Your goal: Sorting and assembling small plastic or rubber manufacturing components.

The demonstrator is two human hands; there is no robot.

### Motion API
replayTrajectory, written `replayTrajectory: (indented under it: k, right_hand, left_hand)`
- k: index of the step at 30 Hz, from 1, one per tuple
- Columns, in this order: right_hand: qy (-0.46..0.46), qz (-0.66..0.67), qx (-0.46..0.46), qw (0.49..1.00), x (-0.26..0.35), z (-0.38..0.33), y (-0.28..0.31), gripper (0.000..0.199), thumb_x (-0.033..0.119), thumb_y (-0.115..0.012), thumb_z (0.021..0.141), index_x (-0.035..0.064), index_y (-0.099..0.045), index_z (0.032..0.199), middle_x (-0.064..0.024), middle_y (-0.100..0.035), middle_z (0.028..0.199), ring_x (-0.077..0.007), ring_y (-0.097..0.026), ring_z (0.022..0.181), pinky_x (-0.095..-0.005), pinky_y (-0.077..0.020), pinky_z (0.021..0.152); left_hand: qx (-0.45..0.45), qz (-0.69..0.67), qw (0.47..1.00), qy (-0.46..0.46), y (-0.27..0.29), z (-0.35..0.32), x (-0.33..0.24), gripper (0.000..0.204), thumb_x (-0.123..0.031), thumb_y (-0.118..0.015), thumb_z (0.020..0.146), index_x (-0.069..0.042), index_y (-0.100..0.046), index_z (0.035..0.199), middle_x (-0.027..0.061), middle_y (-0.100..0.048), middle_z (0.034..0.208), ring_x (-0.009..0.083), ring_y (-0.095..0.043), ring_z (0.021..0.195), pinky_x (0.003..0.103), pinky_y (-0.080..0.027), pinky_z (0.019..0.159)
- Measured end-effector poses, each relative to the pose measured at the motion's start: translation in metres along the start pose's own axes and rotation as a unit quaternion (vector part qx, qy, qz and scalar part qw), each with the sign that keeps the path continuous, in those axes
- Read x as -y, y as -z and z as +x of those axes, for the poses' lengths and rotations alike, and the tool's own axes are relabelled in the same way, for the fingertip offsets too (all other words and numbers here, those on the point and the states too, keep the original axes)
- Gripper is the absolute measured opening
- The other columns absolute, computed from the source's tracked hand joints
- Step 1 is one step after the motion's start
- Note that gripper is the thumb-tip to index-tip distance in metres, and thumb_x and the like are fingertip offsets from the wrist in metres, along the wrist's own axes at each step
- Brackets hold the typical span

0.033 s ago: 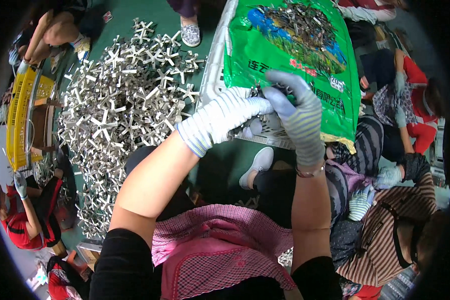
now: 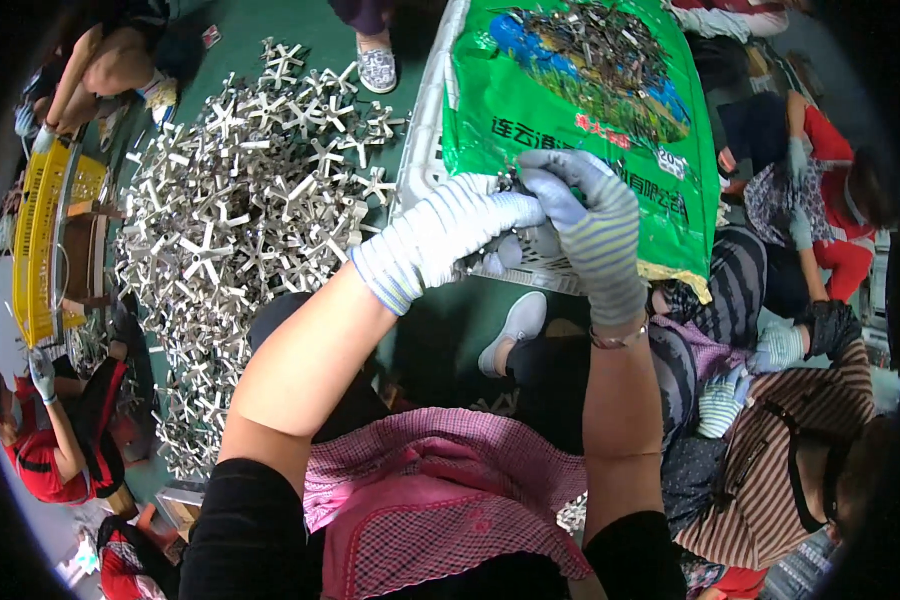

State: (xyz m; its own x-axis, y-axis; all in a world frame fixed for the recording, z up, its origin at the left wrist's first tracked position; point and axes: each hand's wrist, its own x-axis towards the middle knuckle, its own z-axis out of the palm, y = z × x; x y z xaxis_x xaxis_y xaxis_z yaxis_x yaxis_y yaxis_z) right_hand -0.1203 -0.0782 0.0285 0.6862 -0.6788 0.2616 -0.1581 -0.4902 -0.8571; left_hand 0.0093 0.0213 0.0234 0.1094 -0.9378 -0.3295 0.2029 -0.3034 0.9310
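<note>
Both my hands wear striped gloves with greyish fingers and meet in front of me, at the near edge of a green plastic bag. My left hand (image 2: 450,235) is closed round a dark, jagged metal-looking piece (image 2: 512,181), mostly hidden by the gloves. Bent at the fingertips, my right hand (image 2: 600,225) pinches at the same spot beside my left thumb. Whatever sits between its fingers is too small to make out. Beyond them, the green printed bag (image 2: 580,150) lies flat over a white slatted crate (image 2: 425,150), with small dark metal bits (image 2: 610,45) heaped on it.
A big heap of pale star-shaped metal parts (image 2: 260,200) covers the green floor to the left. Past it stands a yellow basket (image 2: 45,240). Co-workers sit at both sides, one in a striped top (image 2: 800,430) close on my right. A shoe (image 2: 377,70) stands beyond the heap.
My right hand's raised fingers have come down and inward toward the thumb, close to the piece. My left hand has stayed almost still.
</note>
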Motion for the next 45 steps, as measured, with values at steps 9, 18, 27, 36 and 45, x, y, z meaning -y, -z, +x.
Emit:
replayTrajectory:
  k: [9,18,27,36,45]
  right_hand:
    - [0.133,-0.204,-0.068,0.967,-0.012,0.000,0.004,0.017,0.015,-0.062,0.080,0.0070,-0.069,0.093,-0.0116,-0.067,0.085,-0.0283,-0.062,0.081,-0.0384,-0.0464,0.076]
    - [0.066,0.054,-0.132,0.988,-0.018,-0.002,0.006,0.030,0.017,-0.061,0.087,0.0015,-0.059,0.113,-0.0115,-0.066,0.096,-0.0189,-0.062,0.082,-0.0314,-0.0487,0.077]
    - [-0.114,-0.097,-0.223,0.963,-0.079,-0.003,0.072,0.023,0.017,-0.064,0.085,-0.0004,-0.068,0.100,-0.0083,-0.067,0.094,-0.0142,-0.060,0.085,-0.0280,-0.0474,0.080]
    - [-0.251,-0.339,-0.043,0.906,-0.083,-0.007,0.067,0.026,0.028,-0.067,0.078,0.0080,-0.071,0.094,-0.0130,-0.069,0.088,-0.0241,-0.065,0.080,-0.0335,-0.0493,0.077]
    - [-0.292,-0.433,-0.019,0.852,-0.092,0.007,0.057,0.026,0.035,-0.066,0.079,0.0140,-0.071,0.093,-0.0139,-0.068,0.092,-0.0297,-0.065,0.087,-0.0388,-0.0497,0.078]
  left_hand:
    - [-0.009,-0.017,0.999,0.025,-0.013,-0.001,0.004,0.022,-0.026,-0.063,0.087,-0.004,-0.062,0.091,0.0030,-0.062,0.069,0.0076,-0.052,0.048,0.021,-0.041,0.041]
    - [-0.107,-0.110,0.988,0.020,0.002,-0.006,0.002,0.016,-0.019,-0.060,0.088,-0.004,-0.065,0.090,-0.0002,-0.059,0.062,0.0040,-0.050,0.045,0.017,-0.038,0.040]
    - [-0.156,-0.147,0.976,-0.041,0.017,0.000,-0.004,0.020,-0.020,-0.060,0.088,-0.003,-0.065,0.098,-0.0007,-0.059,0.066,0.0031,-0.049,0.046,0.016,-0.037,0.041]
    - [-0.143,-0.178,0.972,-0.052,0.017,0.003,-0.001,0.020,-0.021,-0.061,0.088,-0.004,-0.065,0.098,-0.0001,-0.059,0.066,0.0037,-0.049,0.046,0.017,-0.037,0.039]
    - [-0.137,-0.170,0.975,-0.034,0.014,0.000,-0.006,0.018,-0.022,-0.061,0.088,-0.005,-0.065,0.096,-0.0009,-0.058,0.065,0.0033,-0.049,0.046,0.017,-0.036,0.039]
